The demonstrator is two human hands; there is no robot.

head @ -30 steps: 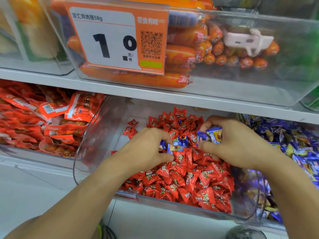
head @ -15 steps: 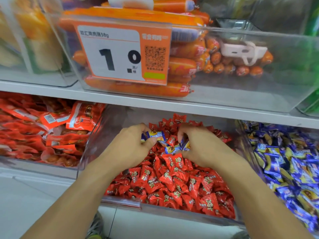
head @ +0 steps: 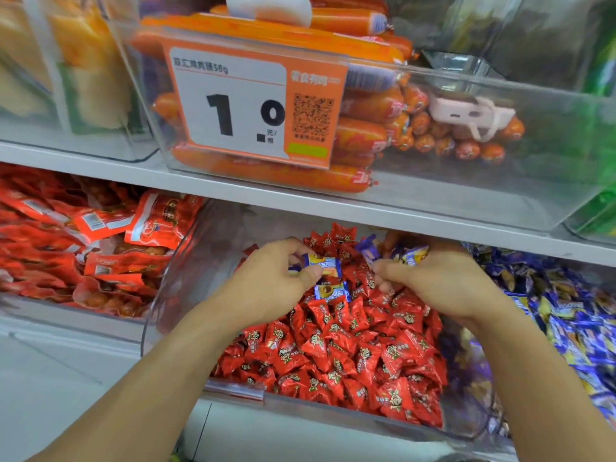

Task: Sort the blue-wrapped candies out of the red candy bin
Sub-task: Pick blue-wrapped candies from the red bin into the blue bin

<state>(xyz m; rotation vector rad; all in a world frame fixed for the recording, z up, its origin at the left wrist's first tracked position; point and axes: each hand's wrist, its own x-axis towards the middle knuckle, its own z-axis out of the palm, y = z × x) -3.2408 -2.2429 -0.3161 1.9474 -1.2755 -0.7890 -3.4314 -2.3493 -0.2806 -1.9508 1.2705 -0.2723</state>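
Note:
A clear bin (head: pixel 173 295) on the lower shelf holds a heap of red-wrapped candies (head: pixel 353 355). My left hand (head: pixel 270 281) is over the heap's back left and pinches a blue-wrapped candy (head: pixel 321 263) between thumb and fingers. My right hand (head: pixel 443 278) is at the back right, closed on several blue-wrapped candies (head: pixel 411 255) that stick out above its fingers. Another blue-wrapped candy (head: pixel 331 291) lies loose on the red heap between my hands.
To the right stands a bin full of blue-wrapped candies (head: pixel 566 315). Red snack packets (head: pixel 100 248) fill the bin on the left. On the shelf above, a clear bin of orange sausages (head: pixel 366 128) carries a price tag (head: pixel 253 105).
Both hands have stayed at the back of the red heap, gathering blue candies. My right hand has moved right and now shows more blue candies. The view has tilted down slightly.

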